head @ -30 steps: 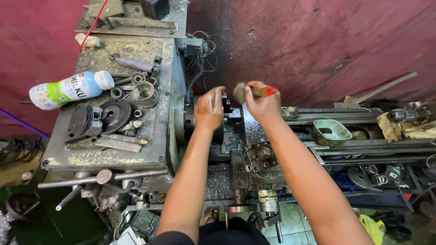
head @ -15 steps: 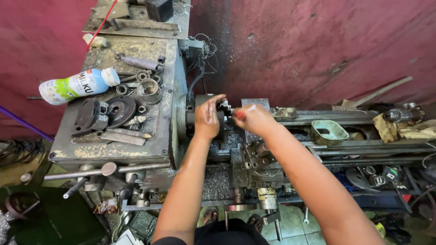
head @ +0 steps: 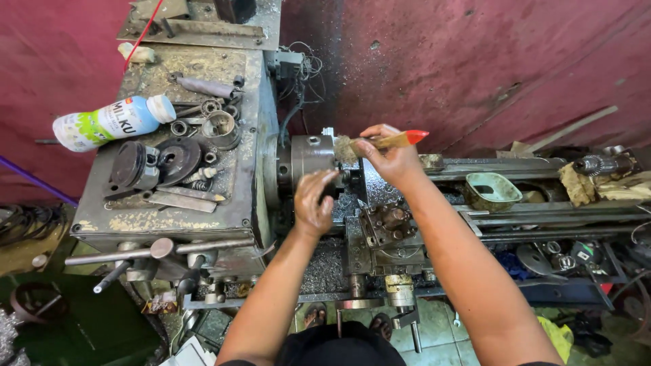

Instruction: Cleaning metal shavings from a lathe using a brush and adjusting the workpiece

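I stand over a grimy metal lathe (head: pixel 434 230). My right hand (head: pixel 390 159) grips a paintbrush (head: pixel 380 143) with a wooden handle and a red tip; its dirty bristles touch the face of the round steel chuck (head: pixel 310 157). My left hand (head: pixel 314 201) is just in front of the chuck, fingers curled loosely near its jaws, and nothing is visibly held in it. The tool post (head: pixel 386 220) sits right of that hand, with metal chips around it.
The headstock top (head: pixel 169 210) carries a white bottle (head: pixel 108 123) with a green label lying on its side, gears, rings and bars. A green oil dish (head: pixel 489 192) and rags rest on the bed at right. Levers stick out at lower left. A red wall stands behind.
My right hand has lifted and turned, so the brush's bristles now lie against the chuck face. My left hand has dropped from the chuck's top to its front.
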